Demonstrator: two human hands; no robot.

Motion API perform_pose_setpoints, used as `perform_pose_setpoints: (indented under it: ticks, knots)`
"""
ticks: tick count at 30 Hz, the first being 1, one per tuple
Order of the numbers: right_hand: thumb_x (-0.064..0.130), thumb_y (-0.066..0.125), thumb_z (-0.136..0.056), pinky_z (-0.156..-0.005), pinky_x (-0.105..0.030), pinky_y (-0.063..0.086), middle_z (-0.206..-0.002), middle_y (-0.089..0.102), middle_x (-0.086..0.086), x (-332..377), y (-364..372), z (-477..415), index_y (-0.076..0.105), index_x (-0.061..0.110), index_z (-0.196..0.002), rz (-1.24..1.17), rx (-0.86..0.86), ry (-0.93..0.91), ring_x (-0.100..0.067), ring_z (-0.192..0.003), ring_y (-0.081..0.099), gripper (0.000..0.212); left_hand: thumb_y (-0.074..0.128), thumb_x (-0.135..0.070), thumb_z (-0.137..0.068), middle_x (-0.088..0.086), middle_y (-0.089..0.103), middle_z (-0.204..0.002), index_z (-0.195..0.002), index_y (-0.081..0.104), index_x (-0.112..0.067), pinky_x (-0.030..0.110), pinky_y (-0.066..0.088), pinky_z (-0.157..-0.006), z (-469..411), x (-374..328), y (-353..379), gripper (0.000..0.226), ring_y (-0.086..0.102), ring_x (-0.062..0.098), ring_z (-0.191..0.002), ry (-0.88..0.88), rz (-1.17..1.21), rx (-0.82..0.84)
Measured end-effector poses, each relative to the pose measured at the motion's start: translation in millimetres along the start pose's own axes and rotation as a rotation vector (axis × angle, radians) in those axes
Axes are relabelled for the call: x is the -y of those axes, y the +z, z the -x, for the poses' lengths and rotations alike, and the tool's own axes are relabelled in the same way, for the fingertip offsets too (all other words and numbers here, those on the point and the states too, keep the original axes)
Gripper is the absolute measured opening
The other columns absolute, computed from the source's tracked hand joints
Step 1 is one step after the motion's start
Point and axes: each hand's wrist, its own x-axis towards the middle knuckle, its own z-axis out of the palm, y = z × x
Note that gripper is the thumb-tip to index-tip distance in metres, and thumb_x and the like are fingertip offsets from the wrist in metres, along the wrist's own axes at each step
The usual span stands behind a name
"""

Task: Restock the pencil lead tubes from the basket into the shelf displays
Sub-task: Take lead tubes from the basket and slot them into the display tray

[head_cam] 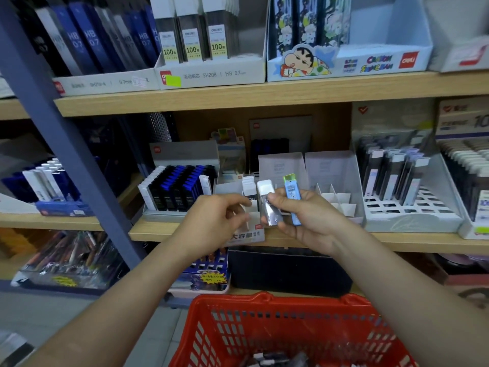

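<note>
My right hand holds two pencil lead tubes upright in front of the middle shelf: a clear one with a white cap and a blue one with a green cap. My left hand hovers just left of them with curled fingers, close to the white-capped tube, gripping nothing I can see. Behind the hands stands a white display box with dividers; one white-capped tube stands in it. The red basket sits below, with several tubes at its bottom.
A box of black and blue-capped lead tubes stands left of the hands. A grey rack of tubes stands to the right. The upper shelf carries HB 0.7 lead boxes. A blue-grey upright post crosses the left side.
</note>
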Motion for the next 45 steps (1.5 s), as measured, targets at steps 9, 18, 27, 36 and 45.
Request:
perform_pose_setpoints:
  ticks: [9,18,27,36,45]
  knots:
    - [0.024,0.068,-0.09,-0.048,-0.021,0.051,-0.087,0.074,-0.006,-3,14,-5,0.072,0.013,-0.094,0.134,0.014,-0.034,-0.017,-0.072,0.07,0.012,0.072,-0.013,-0.083,0.005,0.072,-0.074,-0.094,0.073,-0.014,0.022,0.055,-0.061,-16,-17,-15,0.011,0.065,0.012,-0.061,-0.225,0.712,-0.138]
    - [0.019,0.048,-0.103,-0.068,-0.028,0.053,-0.087,0.06,-0.013,4,-9,-17,0.072,0.005,-0.106,-0.041,-0.181,-0.079,-0.017,-0.076,0.058,0.028,0.065,-0.011,-0.09,0.002,0.069,-0.107,-0.115,0.071,-0.018,0.02,0.045,-0.086,-46,26,-23,0.026,0.061,0.009,-0.092,-0.224,0.194,-0.441]
    - [0.009,0.06,-0.095,-0.072,-0.029,0.056,-0.09,0.072,-0.011,-6,-11,-20,0.07,0.009,-0.1,0.138,-0.153,-0.175,-0.024,-0.086,0.068,0.011,0.068,-0.016,-0.088,0.002,0.072,-0.098,-0.111,0.071,-0.015,0.019,0.045,-0.083,-63,22,-2,0.023,0.064,0.013,-0.089,-0.153,0.011,-0.411]
    - [0.003,0.062,-0.092,-0.064,-0.028,0.057,-0.085,0.074,-0.01,-3,-11,-19,0.067,0.027,-0.114,0.23,-0.05,-0.222,-0.023,-0.083,0.073,0.033,0.071,-0.026,-0.085,-0.005,0.068,-0.112,-0.106,0.073,-0.026,0.04,0.038,-0.092,-74,37,9,0.021,0.047,0.022,-0.113,-0.067,-0.284,-0.328]
    - [0.002,0.062,-0.091,-0.059,-0.024,0.056,-0.089,0.073,-0.015,-3,-14,-18,0.069,0.023,-0.111,0.183,-0.018,-0.177,-0.021,-0.077,0.071,0.029,0.068,-0.027,-0.087,-0.005,0.068,-0.102,-0.099,0.069,-0.026,0.039,0.037,-0.09,-77,39,9,0.012,0.051,0.02,-0.108,-0.022,-0.304,-0.288]
